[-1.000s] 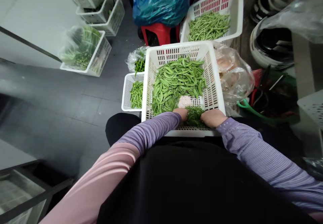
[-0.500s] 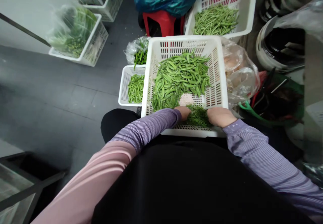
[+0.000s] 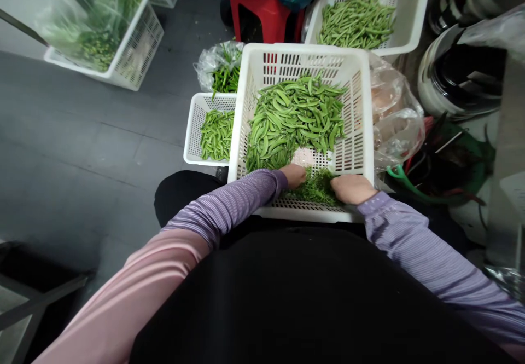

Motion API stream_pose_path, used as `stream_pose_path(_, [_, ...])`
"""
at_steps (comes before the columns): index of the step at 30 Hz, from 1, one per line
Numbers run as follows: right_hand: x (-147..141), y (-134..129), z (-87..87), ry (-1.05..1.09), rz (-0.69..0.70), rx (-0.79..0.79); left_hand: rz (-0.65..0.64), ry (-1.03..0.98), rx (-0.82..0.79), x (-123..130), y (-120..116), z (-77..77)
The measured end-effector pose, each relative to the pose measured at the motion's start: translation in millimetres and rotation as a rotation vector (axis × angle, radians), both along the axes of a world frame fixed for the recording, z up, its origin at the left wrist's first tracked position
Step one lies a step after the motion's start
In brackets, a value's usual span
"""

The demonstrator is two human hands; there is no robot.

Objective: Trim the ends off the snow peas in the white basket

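A large white plastic basket (image 3: 303, 51) rests at my lap with a heap of green snow peas (image 3: 287, 112) in it. At its near end lies a small heap of fine, thin green scraps (image 3: 318, 186). My left hand (image 3: 294, 175) is closed at the left edge of these scraps, near the peas. My right hand (image 3: 353, 189) is closed at their right edge, by the basket's near right corner. The fingertips of both hands are hidden, so what they hold cannot be made out. A pale pinkish patch (image 3: 303, 157) shows on the basket floor between peas and scraps.
A small white basket of green pods (image 3: 217, 134) and a bag of green chillies (image 3: 226, 74) stand to the left. Behind are a red stool (image 3: 268, 16) and a crate of green beans (image 3: 356, 22). Clear plastic bags (image 3: 396, 117) and a green basket (image 3: 435, 194) lie to the right.
The view has shifted a little, moving the surroundings up and left at the left side. Both hands stay at the scraps, which now look slightly more spread towards the left.
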State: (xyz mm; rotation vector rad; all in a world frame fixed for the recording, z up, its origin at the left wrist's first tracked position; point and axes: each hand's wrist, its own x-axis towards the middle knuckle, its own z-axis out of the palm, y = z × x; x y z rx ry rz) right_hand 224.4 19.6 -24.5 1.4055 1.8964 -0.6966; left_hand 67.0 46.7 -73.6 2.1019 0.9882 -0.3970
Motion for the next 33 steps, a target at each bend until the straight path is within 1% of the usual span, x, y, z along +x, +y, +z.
stream_pose_path(2, [9.4,3.3,10.7,-0.013,-0.027,0.042,0.197,-0.065,-0.115,-6.1,4.3,6.2])
stream_pose_path(3, [14.3,5.1,17.0,-0.015,-0.085,0.105,0.304,-0.100,-0.197,-8.6,5.3,10.1])
stream_pose_path(5, [22.9,7.4,29.3,0.049,-0.275,0.286,0.491,-0.184,-0.390,-12.0,4.8,19.1])
stream_pose_path(7, [27.6,4.9,38.4,0.223,-0.463,0.448,0.607,-0.274,-0.591,-13.5,1.4,28.9])
stream_pose_path(8, [27.6,1.2,41.1,0.334,-0.519,0.486,0.648,-0.315,-0.677,-13.5,-1.1,33.9])
stream_pose_path(10, [22.0,-10.1,42.6,0.523,-0.564,0.497,0.730,-0.382,-0.780,-12.3,-7.7,43.4])
stream_pose_path(11, [16.8,-16.8,41.9,0.589,-0.548,0.492,0.763,-0.410,-0.799,-11.1,-11.4,47.9])
stream_pose_path(13, [4.3,-29.3,39.1,0.657,-0.442,0.497,0.788,-0.456,-0.792,-7.5,-19.1,56.2])
stream_pose_path(15, [-6.5,-37.2,36.5,0.671,-0.307,0.522,0.761,-0.469,-0.748,-3.1,-26.0,63.9])
stream_pose_path(16, [-9.8,-39.0,35.5,0.673,-0.270,0.525,0.748,-0.462,-0.713,-1.0,-28.9,67.5])
stream_pose_path(17, [-11.6,-39.4,34.8,0.680,-0.270,0.514,0.742,-0.450,-0.674,1.0,-31.3,70.9])
stream_pose_path(18, [-11.7,-38.7,34.2,0.701,-0.304,0.484,0.744,-0.441,-0.638,2.8,-33.1,74.1])
stream_pose_path(21, [-5.6,-33.4,33.1,0.826,-0.505,0.355,0.774,-0.484,-0.591,6.0,-36.0,82.2])
stream_pose_path(23, [0.4,-29.5,32.6,0.881,-0.621,0.295,0.829,-0.552,-0.581,6.1,-36.8,86.2])
stream_pose_path(25, [5.6,-26.7,32.6,0.921,-0.656,0.295,0.898,-0.597,-0.555,4.5,-37.5,89.6])
stream_pose_path(26, [7.6,-25.7,32.8,0.936,-0.638,0.307,0.925,-0.602,-0.535,3.1,-38.0,91.4])
stream_pose_path(28, [10.3,-24.6,33.6,0.941,-0.552,0.346,0.942,-0.593,-0.492,-0.1,-39.2,95.8])
stream_pose_path(31, [11.8,-24.4,35.7,0.887,-0.409,0.425,0.912,-0.570,-0.446,-4.4,-40.4,103.4])
stream_pose_path(33, [11.6,-25.1,37.6,0.865,-0.353,0.482,0.901,-0.548,-0.422,-5.0,-40.6,107.7])
